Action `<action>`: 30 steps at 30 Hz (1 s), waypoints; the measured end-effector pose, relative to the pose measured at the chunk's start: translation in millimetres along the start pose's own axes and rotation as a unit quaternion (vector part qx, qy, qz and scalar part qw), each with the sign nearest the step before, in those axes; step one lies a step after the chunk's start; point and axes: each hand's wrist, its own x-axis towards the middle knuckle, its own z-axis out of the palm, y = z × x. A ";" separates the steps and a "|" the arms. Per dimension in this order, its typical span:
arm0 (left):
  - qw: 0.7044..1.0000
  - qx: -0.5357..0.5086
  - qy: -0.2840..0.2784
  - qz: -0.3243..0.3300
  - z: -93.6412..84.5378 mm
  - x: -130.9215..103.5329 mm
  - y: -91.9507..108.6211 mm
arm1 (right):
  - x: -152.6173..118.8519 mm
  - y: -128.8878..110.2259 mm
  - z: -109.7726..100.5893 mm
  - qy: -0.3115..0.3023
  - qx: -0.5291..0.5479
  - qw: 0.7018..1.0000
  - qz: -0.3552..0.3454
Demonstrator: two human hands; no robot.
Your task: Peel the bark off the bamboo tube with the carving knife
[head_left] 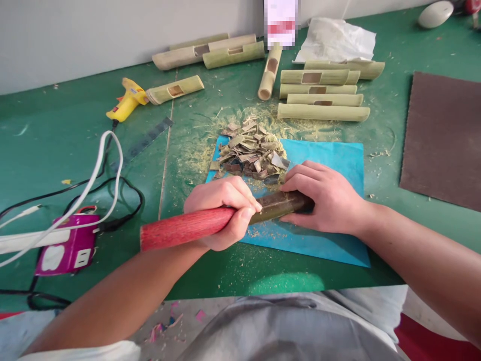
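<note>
My left hand (221,210) is closed round a thick red wooden handle (184,228), whose free end points to the left. Whatever tool tip it has is hidden by my fingers. A dark bamboo piece (276,205) lies crosswise over a blue sheet (323,250), its left end beside my left fingertips. My right hand (319,195) grips the right end of this bamboo, thumb on the near side and fingers on the far side. Just beyond both hands sits a heap of bamboo chips (250,150) with pale sawdust around it.
Several cut bamboo tubes (323,111) lie at the back. A yellow glue gun (130,100) touches another tube at the left. Cables and a purple power block (69,245) are at the near left. A brown sheet (443,140) lies at right, a white cloth (336,40) behind.
</note>
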 end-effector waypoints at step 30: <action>0.998 -0.044 0.042 -0.001 0.1 -9.4 -8.8 | 0.1 -0.7 -0.6 -0.004 0.004 1.000 0.003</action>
